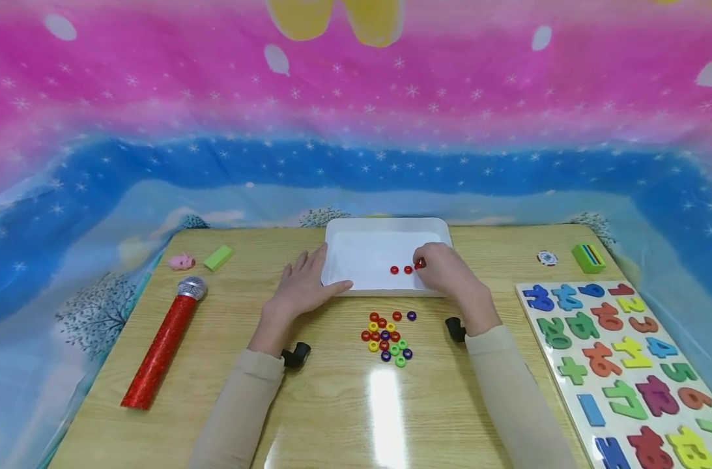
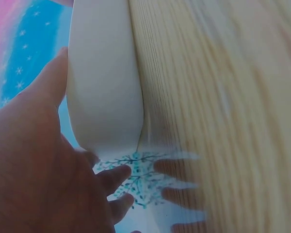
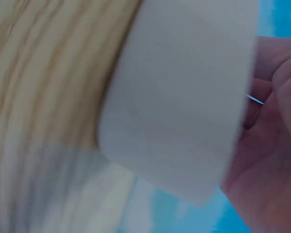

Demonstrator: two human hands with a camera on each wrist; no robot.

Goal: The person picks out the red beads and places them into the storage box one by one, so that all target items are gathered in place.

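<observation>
A white tray point(image 1: 385, 244) lies at the back middle of the table, two small red rings point(image 1: 394, 270) side by side on its floor. Beside them, inside the tray's right part, my right hand point(image 1: 446, 268) pinches another red ring point(image 1: 418, 265) between thumb and fingers. My left hand point(image 1: 299, 286) rests at the tray's left front corner, fingers spread along the side and thumb over the front rim. The left wrist view shows the tray's outer wall point(image 2: 104, 77) beside that hand point(image 2: 43, 160). In the right wrist view the wall point(image 3: 179, 92) hides the fingertips.
In front of the tray lies a loose group of red, yellow, green and purple rings point(image 1: 385, 335). A red microphone point(image 1: 162, 352), pink pig point(image 1: 182, 262) and green block point(image 1: 217, 258) lie left. Rightward are a number board point(image 1: 557, 378), a poker chip point(image 1: 546, 258) and a striped green block point(image 1: 588, 258).
</observation>
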